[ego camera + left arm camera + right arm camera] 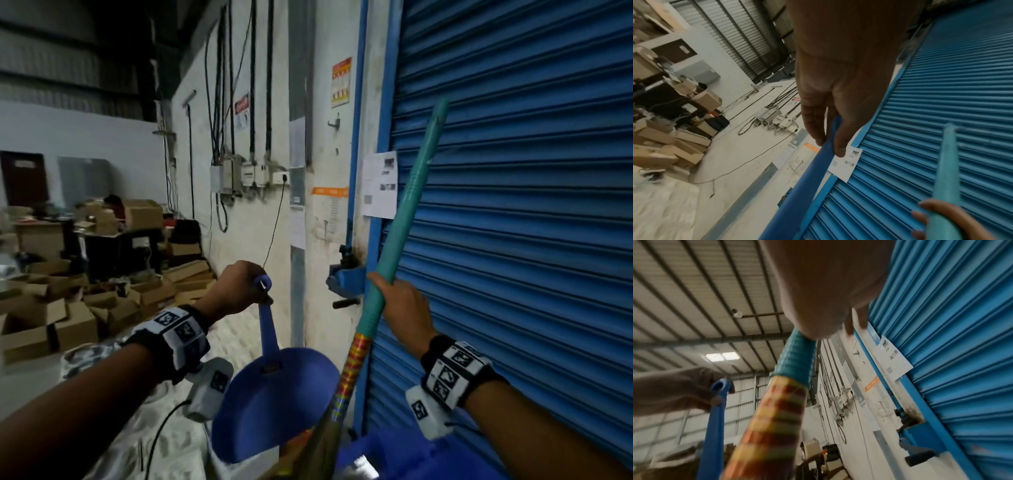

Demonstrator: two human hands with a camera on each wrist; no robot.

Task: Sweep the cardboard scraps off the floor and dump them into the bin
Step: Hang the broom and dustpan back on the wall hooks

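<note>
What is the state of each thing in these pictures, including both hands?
Left hand: grips the handle of the blue plastic dustpan.
Blue plastic dustpan: held up off the floor, hanging pan-down.
Right hand: grips the teal handle of the broom.
Teal-handled broom: held tilted, handle up.
Blue roller shutter: closed.
Brown cardboard boxes: piled, several open.

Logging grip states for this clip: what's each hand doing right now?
Left hand: grips the blue dustpan by its handle top.
Right hand: grips the teal broom handle.

The broom (390, 260) head and the bin (394, 459) are cut off by the head view's bottom edge.
</note>
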